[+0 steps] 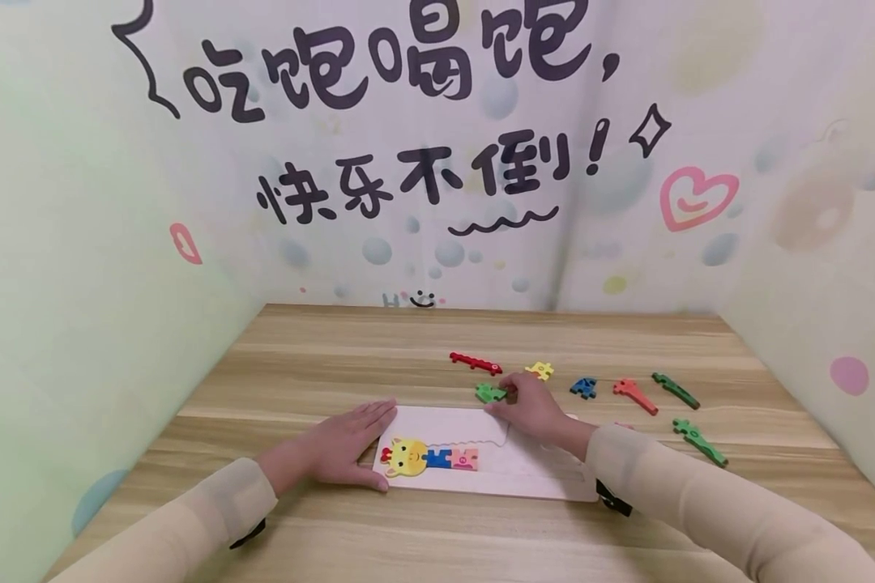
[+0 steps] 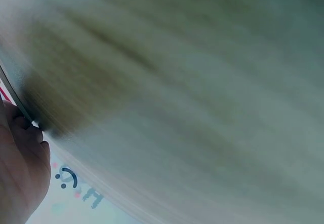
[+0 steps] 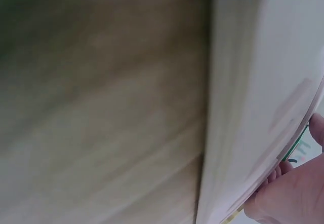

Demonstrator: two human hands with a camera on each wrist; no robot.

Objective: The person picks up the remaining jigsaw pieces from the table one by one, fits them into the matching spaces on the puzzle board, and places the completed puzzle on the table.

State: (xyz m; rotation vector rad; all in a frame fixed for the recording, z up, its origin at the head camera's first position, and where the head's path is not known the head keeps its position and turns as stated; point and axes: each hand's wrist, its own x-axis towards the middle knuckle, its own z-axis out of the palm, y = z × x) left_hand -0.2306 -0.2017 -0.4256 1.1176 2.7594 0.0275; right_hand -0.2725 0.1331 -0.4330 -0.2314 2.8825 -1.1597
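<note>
A pale wooden puzzle board [image 1: 437,421] lies on the table. Along its recess sit a yellow giraffe head [image 1: 407,458], a blue piece [image 1: 438,458] and a pink piece [image 1: 466,459]. My left hand [image 1: 346,445] rests at the board's left end, fingers extended and thumb by the near corner. Over the board's far edge, my right hand [image 1: 535,409] pinches the right end of a light green puzzle piece [image 1: 490,393]. A green edge [image 3: 296,143] shows between thumb and fingers in the right wrist view. The left wrist view is mostly blurred tabletop beside the left hand [image 2: 23,168].
Beyond the board lie a red piece [image 1: 475,363] and a yellow piece [image 1: 543,371]. To the right are a blue piece [image 1: 584,388], an orange-red piece [image 1: 636,396], a dark green piece [image 1: 676,389] and a green piece [image 1: 700,442]. Printed curtains [image 1: 379,267] border the table.
</note>
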